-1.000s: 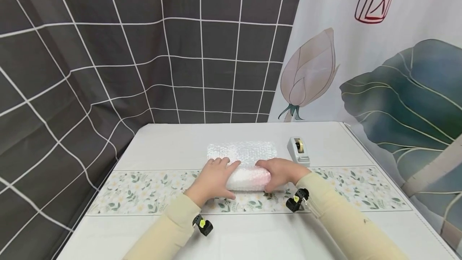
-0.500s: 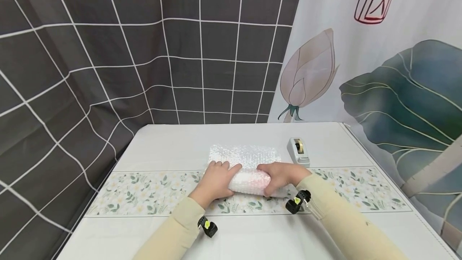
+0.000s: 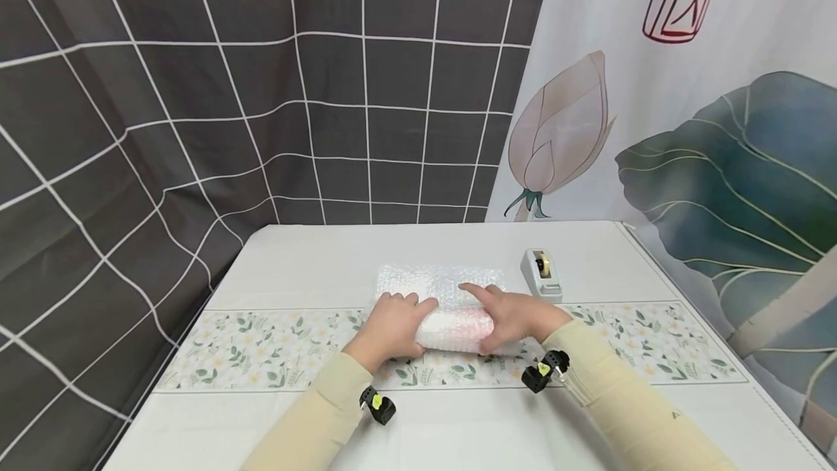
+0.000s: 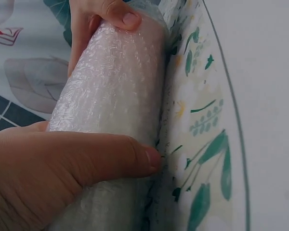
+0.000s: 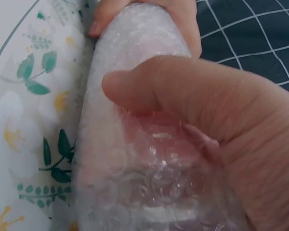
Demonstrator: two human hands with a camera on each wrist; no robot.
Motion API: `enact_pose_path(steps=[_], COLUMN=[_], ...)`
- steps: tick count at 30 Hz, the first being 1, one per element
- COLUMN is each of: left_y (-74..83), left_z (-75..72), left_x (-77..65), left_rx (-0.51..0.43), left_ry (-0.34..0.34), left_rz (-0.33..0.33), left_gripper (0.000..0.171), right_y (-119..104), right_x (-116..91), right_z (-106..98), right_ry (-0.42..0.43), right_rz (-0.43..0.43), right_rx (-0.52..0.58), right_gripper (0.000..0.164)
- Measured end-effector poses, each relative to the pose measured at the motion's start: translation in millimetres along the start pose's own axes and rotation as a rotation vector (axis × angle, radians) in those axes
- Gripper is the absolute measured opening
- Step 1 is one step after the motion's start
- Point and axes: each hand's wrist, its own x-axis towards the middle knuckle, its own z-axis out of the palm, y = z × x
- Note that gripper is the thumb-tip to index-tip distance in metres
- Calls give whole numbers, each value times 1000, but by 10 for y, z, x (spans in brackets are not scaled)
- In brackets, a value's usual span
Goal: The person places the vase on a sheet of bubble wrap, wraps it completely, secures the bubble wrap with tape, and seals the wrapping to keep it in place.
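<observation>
Both hands hold a bubble-wrapped roll (image 3: 454,331) that lies crosswise on the table, with something pinkish showing through its right part. My left hand (image 3: 389,329) grips the left end, its thumb (image 4: 120,156) across the near side. At the right end my right hand (image 3: 513,317) grips with the thumb (image 5: 139,86) on the near side, while one finger points out over the wrap behind. A flat sheet of bubble wrap (image 3: 421,282) extends from behind the roll. Whatever is inside the roll is blurred by the layers.
A white tape dispenser (image 3: 540,275) stands behind my right hand. The white table cover (image 3: 314,260) has a floral band across its middle. A dark gridded curtain (image 3: 327,129) and a lotus-printed curtain (image 3: 654,93) hang beyond the table.
The roll and flat sheet have shifted slightly toward me, and my left hand has moved a little right. A finger of my right hand has lifted and straightened over the sheet.
</observation>
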Motion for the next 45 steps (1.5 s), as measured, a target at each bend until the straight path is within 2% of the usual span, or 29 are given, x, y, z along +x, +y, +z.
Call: enact_pose_path(steps=[3, 8, 12, 15, 21, 27, 30, 34, 37, 40, 45], left_y=[-4, -44, -91, -123, -165, -176, -179, -173, -118, -38, 32], left_z=[-39, -84, -131, -174, -239, -239, -230, -186, -151, -127, -120], left_x=[23, 69, 109, 137, 144, 147, 130, 81, 19, -31, -54], left_rx=[-55, -136, -258, -355, -464, -515, -493, -373, -254, -160, -80], left_ry=[-22, -67, -163, -233, -320, -342, -320, -222, -128, -64, -24], left_rz=[-3, -6, -35, -63, -86, -105, -89, -37, -8, -5, -19], left_gripper=[83, 78, 76, 69, 60, 65, 79, 94, 92, 89, 91], right_y=[-12, -106, -208, -256, -273, -248, -232, -231, -243, -249, -266], right_x=[-41, -86, -80, -58, 2, 30, 51, 88, 107, 125, 149], right_z=[-17, 16, 124, 218, 349, 379, 389, 378, 361, 337, 278], right_ry=[51, 160, 295, 373, 417, 441, 437, 432, 406, 362, 285], right_rz=[-33, -136, -228, -257, -246, -235, -238, -242, -233, -205, -152], right_rx=[-68, -162, -324, -434, -563, -565, -551, -528, -511, -478, -411], right_gripper=[114, 113, 110, 106, 96, 88, 80, 74, 73, 71, 70])
